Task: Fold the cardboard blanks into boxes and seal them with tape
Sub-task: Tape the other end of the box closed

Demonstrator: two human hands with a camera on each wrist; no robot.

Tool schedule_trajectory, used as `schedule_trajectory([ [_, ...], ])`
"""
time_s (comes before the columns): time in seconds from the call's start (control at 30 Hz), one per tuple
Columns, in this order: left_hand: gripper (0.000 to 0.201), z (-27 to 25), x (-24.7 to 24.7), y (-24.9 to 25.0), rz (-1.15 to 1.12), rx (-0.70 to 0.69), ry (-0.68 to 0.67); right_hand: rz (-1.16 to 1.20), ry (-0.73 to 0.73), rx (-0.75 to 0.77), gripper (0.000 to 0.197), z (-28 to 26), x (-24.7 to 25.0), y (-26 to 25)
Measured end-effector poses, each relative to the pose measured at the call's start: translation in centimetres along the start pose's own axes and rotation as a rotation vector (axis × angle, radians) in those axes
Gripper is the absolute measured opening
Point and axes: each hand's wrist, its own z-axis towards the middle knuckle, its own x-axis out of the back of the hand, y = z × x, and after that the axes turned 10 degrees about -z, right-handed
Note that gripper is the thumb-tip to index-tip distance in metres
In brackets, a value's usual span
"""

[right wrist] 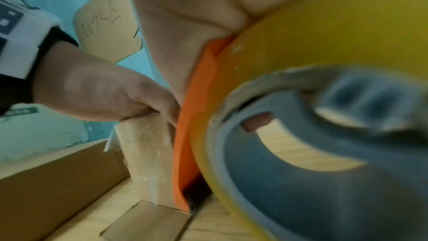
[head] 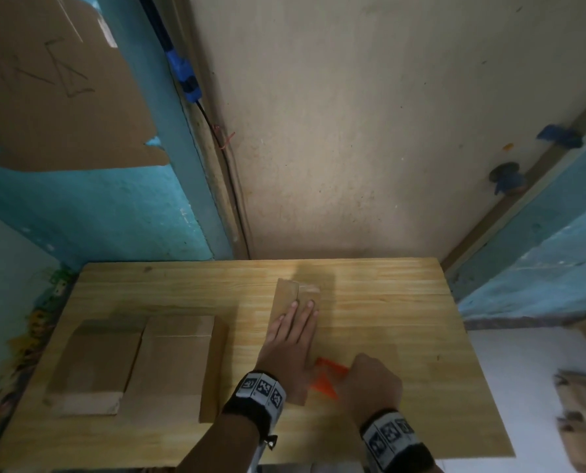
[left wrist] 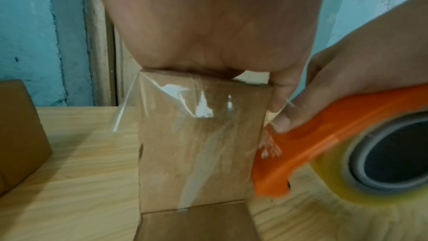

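Left hand is lying flat with straight fingers on top of the small box, pinning it to the wooden table; right hand is curling round the orange tape dispenser, holding its toothed edge against the box's near face; clear tape is already lying over the top edge and down that face, one corner standing loose at the left; a bottom flap is lying open on the table. Two more cardboard pieces are sitting to the left, well apart.

Risks, as I judge them: a pull at an angle could wrinkle the strip or tear it ragged; too light a press could let the box slide; the loose corner could peel.

Pen marks are showing on the cardboard sheet on the wall; I cannot read them; the wristbands' square codes carry no words.
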Motion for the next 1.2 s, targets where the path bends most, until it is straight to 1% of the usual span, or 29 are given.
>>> schedule_trajectory([
  [0.07,0.105,0.0,-0.1,0.0,-0.067,0.006,0.012,-0.023,0.134,-0.038,0.070,0.1,-0.6,1.5],
  [0.1,0.101,-0.1,0.1,-0.1,-0.094,-0.005,0.036,-0.042,0.208,-0.058,0.070,0.6,-1.4,2.2],
  [0.13,0.094,-0.2,0.2,-0.4,-0.091,-0.048,0.094,-0.036,0.251,-0.093,0.070,1.0,-2.0,2.8],
  [0.17,0.086,-0.3,0.4,-0.7,-0.154,-0.076,0.107,0.000,0.263,-0.103,0.070,1.6,-2.8,3.4],
  [0.2,0.082,-0.3,0.6,-1.0,-0.273,-0.078,0.087,0.038,0.258,-0.097,0.069,2.2,-3.4,4.0],
  [0.23,0.087,-0.6,1.2,-1.1,-0.448,-0.030,0.034,0.076,0.250,-0.081,0.066,2.9,-4.1,4.5],
  [0.27,0.098,-0.7,1.5,-1.2,-0.587,0.014,0.034,0.090,0.224,-0.062,0.063,3.4,-4.4,4.8],
  [0.3,0.104,-0.9,1.7,-1.2,-0.676,0.061,0.083,0.099,0.213,-0.044,0.061,3.4,-4.3,5.0],
  [0.33,0.099,-1.1,2.0,-1.1,-0.765,0.088,0.149,0.064,0.190,-0.051,0.063,3.2,-4.1,4.8],
  [0.37,0.086,-1.5,2.1,-1.1,-0.853,0.099,0.212,0.002,0.198,-0.059,0.065,2.9,-4.0,4.5],
  [0.4,0.071,-1.8,2.3,-1.1,-0.894,0.098,0.266,-0.088,0.186,-0.069,0.066,2.1,-3.1,3.8],
  [0.43,0.061,-2.1,2.2,-1.3,-0.873,0.094,0.320,-0.173,0.175,-0.074,0.066,1.6,-2.5,3.1],
  [0.47,0.056,-2.6,2.2,-1.4,-0.816,0.102,0.366,-0.193,0.212,-0.043,0.063,0.8,-1.7,2.2],
  [0.5,0.054,-2.9,2.1,-1.6,-0.766,0.128,0.405,-0.128,0.249,0.064,0.062,0.4,-1.4,1.7],
  [0.53,0.053,-3.3,2.0,-1.8,-0.737,0.165,0.436,-0.032,0.216,0.195,0.064,0.2,-1.6,1.2],
  [0.57,0.054,-3.6,1.8,-2.0,-0.744,0.223,0.444,0.044,0.135,0.330,0.065,-0.1,-1.9,0.6],
  [0.6,0.057,-3.9,1.7,-2.2,-0.785,0.300,0.437,0.051,0.026,0.416,0.063,-0.6,-1.8,-0.1],
  [0.63,0.062,-4.1,1.7,-2.5,-0.843,0.382,0.421,0.051,-0.045,0.479,0.066,-0.9,-1.8,-0.9],
  [0.67,0.065,-4.2,1.6,-2.7,-0.897,0.453,0.407,0.035,-0.088,0.508,0.072,-1.1,-1.8,-1.6],
  [0.7,0.067,-4.4,1.4,-2.9,-0.931,0.497,0.394,0.018,-0.110,0.522,0.074,-1.3,-2.0,-2.1],
  [0.73,0.066,-4.5,1.3,-3.0,-0.944,0.512,0.385,0.002,-0.113,0.523,0.071,-1.5,-1.8,-2.6],
  [0.83,0.051,-5.7,1.0,-3.2,-0.970,0.473,0.343,0.008,-0.083,0.471,0.045,-0.8,-2.0,-2.6],
  [0.9,0.047,-7.0,0.8,-3.6,-0.950,0.440,0.258,0.063,-0.101,0.459,0.037,-0.1,-2.3,-2.2],
  [1.0,0.052,-8.4,0.2,-4.6,-0.808,0.402,0.089,0.126,-0.169,0.434,0.039,0.2,-2.1,-2.2],
  [1.03,0.047,-8.6,0.0,-4.7,-0.763,0.396,0.063,0.127,-0.165,0.431,0.041,0.3,-2.2,-2.2],
  [1.1,0.027,-8.4,0.1,-4.5,-0.652,0.394,0.068,0.136,-0.170,0.439,0.040,0.2,-1.8,-2.3],
  [1.13,0.025,-8.1,0.4,-4.4,-0.585,0.400,0.065,0.139,-0.174,0.437,0.040,0.1,-1.7,-2.3],
  [1.2,0.038,-7.6,0.8,-4.2,-0.446,0.413,0.016,0.116,-0.170,0.432,0.039,0.2,-1.7,-2.5],
])
